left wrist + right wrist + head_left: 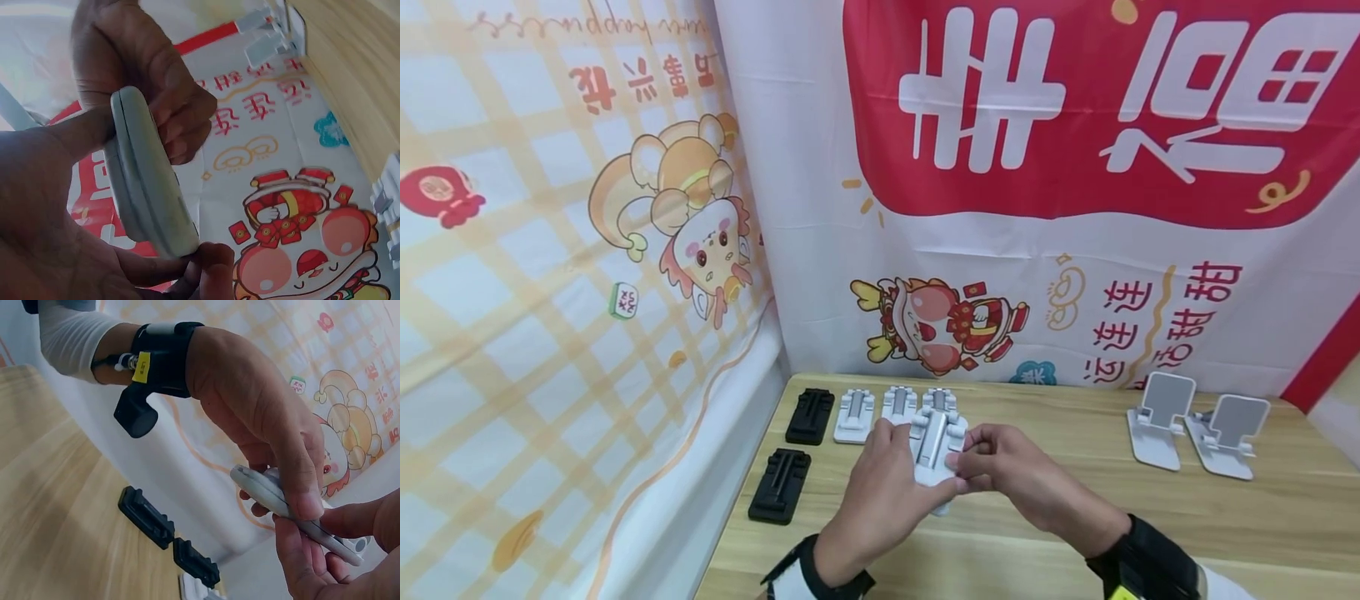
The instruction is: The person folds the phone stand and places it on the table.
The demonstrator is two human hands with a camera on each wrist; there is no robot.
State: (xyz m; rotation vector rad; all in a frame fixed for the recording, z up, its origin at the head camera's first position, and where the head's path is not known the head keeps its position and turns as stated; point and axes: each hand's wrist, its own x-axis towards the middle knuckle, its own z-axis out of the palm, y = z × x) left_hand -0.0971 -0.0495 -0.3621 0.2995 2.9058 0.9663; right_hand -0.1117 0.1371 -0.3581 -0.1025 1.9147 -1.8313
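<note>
A white folding phone stand [929,467], folded flat, is held above the table between both hands. My left hand [883,479] grips its left side, with the thumb along the near edge. My right hand [1000,462] pinches the right edge between thumb and fingers. In the left wrist view the stand [153,181] shows edge-on, its two layers lying together. The right wrist view shows the left hand [269,412] over the stand [262,490] and the right hand [350,550] below it. A small white piece shows beneath the hands; I cannot tell what it belongs to.
Two black folded stands [809,417] lie at the table's left. Folded white stands [853,421] form a row at the back, partly behind the hands. Two unfolded white stands [1161,417] stand at the back right. Printed cloth [805,167] hangs behind and left of the wooden table [1060,425].
</note>
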